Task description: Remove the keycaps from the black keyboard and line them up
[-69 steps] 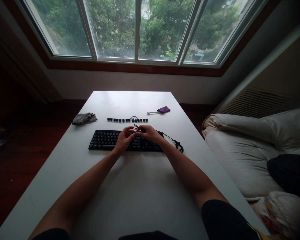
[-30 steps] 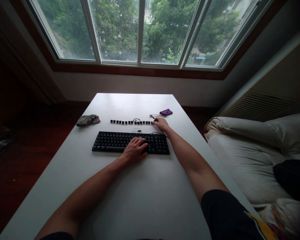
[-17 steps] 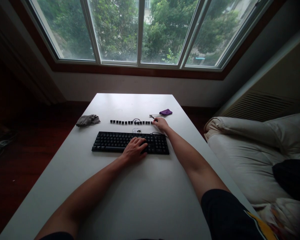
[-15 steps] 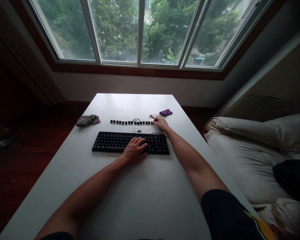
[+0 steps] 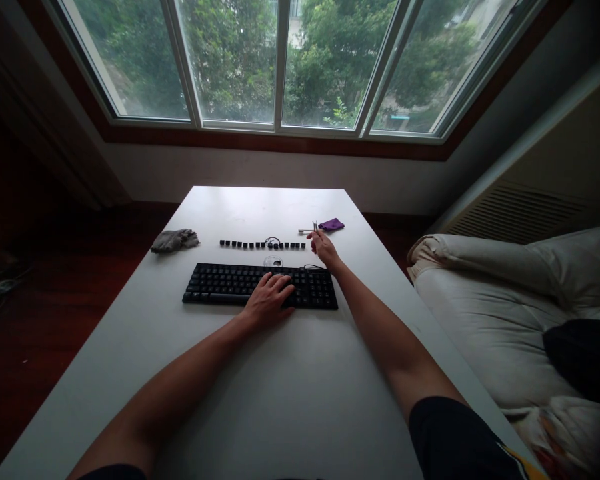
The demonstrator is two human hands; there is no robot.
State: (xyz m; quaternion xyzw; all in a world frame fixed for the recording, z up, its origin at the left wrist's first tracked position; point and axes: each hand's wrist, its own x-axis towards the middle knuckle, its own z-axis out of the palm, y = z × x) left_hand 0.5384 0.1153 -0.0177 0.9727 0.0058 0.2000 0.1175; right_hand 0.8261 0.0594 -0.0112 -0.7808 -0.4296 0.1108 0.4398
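My left hand [image 5: 270, 297] lies with fingers spread on the right-middle part of a black keyboard [image 5: 220, 283]. Beyond the keyboard, my right hand [image 5: 324, 248] is closed round a small keycap puller [image 5: 315, 226], whose two thin prongs point up and away. A row of several black keycaps [image 5: 245, 245] runs left to right across the white table, ending just left of my right hand. Between row and keyboard sits a small clear round dish [image 5: 273, 262] with something dark in it, too small to name.
A purple cloth [image 5: 332, 225] and a thin white-tipped stick, perhaps a brush [image 5: 303, 232], lie behind my right hand. A crumpled grey cloth [image 5: 175, 241] rests near the left edge of the white table [image 5: 260, 400]. To the right stands a pale sofa [image 5: 460, 293].
My right hand has lifted slightly away from the right end of the keycap row, and the puller has swung from pointing left to pointing up. My left hand stays on the keyboard.
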